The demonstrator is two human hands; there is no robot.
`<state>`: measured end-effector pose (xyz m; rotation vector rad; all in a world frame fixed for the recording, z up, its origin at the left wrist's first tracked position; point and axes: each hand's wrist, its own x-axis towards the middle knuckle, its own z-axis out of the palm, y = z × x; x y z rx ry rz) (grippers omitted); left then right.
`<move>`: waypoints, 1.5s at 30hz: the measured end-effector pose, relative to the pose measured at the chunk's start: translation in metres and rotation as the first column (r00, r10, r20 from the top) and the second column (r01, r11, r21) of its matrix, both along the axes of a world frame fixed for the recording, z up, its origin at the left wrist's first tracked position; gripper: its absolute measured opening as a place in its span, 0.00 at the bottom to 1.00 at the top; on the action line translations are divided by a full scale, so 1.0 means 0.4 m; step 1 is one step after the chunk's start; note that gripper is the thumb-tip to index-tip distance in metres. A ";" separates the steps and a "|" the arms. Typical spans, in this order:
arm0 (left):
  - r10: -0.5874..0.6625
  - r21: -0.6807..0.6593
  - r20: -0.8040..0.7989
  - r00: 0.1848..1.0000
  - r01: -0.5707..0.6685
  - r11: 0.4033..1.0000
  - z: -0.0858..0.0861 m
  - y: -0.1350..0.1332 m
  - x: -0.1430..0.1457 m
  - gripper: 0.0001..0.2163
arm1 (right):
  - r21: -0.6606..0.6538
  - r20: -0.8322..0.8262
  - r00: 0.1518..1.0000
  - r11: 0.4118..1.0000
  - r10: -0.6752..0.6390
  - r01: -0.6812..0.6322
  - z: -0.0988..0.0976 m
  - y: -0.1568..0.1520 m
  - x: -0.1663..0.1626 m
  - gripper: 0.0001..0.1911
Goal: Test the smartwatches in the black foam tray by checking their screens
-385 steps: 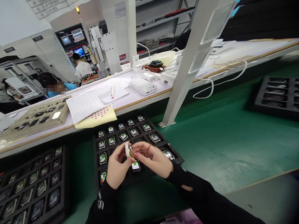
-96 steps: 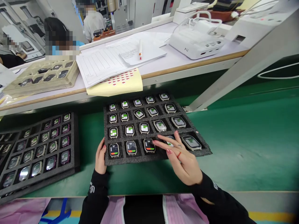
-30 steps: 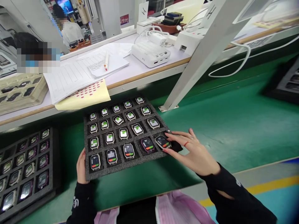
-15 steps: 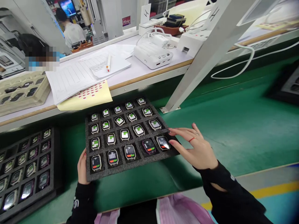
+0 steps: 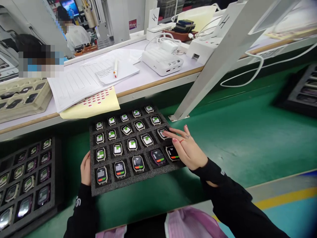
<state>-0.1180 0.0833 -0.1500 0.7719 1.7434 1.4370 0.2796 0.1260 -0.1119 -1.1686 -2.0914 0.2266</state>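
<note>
Along the 7 o'clock edge of the black foam tray (image 5: 128,186), the left hand (image 5: 85,169) curls around the rim; the right hand (image 5: 189,148), fingers spread and pinching nothing, reaches over a smartwatch (image 5: 162,133) at 3 o'clock

Rough, matt black foam tray (image 5: 123,185) holding glossy watch screens (image 5: 138,163).

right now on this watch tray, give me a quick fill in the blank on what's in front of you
The left hand holds the ____ edge of the black foam tray.
The tray's bottom row holds ____ smartwatches.
Their dark screens each show a red and ____ bar.
The yellow sheet on the bench carries small ____ marks.

left; five; green; red
</note>
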 end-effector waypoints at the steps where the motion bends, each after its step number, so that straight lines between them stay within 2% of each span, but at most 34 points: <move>1: -0.001 0.001 0.000 1.000 0.001 1.000 0.000 0.001 0.000 0.20 | -0.007 0.021 1.000 1.000 0.009 -0.009 -0.001 0.001 0.001 0.20; 7: -0.014 0.001 0.013 1.000 0.014 1.000 0.024 0.012 0.017 0.20 | 0.001 -0.024 0.999 0.999 -0.040 0.040 0.018 0.001 -0.007 0.19; 11: -0.029 0.015 0.024 0.999 0.029 0.999 0.037 0.021 0.023 0.20 | -0.003 -0.036 0.999 1.000 0.011 -0.011 0.041 -0.004 -0.041 0.19; 19: -0.136 0.080 0.129 0.982 0.127 0.989 0.010 0.009 0.014 0.26 | -0.033 0.026 0.981 0.981 0.192 -0.191 0.050 -0.006 -0.135 0.17; 26: -0.167 0.060 0.158 0.973 0.160 0.985 -0.005 -0.011 0.003 0.25 | 0.041 0.054 0.981 0.981 0.188 -0.191 0.036 -0.012 -0.149 0.17; 30: -0.182 0.045 0.159 0.970 0.177 0.983 -0.009 -0.014 0.002 0.26 | -0.005 0.104 0.979 0.984 0.178 -0.178 0.028 -0.017 -0.143 0.18; 36: -0.196 0.045 0.156 0.968 0.191 0.981 -0.005 -0.021 0.003 0.26 | 0.006 0.028 0.990 0.990 0.138 -0.138 0.047 -0.018 -0.150 0.18; 45: -0.218 0.090 0.142 0.966 0.206 0.974 0.014 -0.026 0.008 0.25 | -0.054 0.011 0.956 0.955 0.294 -0.293 0.061 -0.029 -0.241 0.18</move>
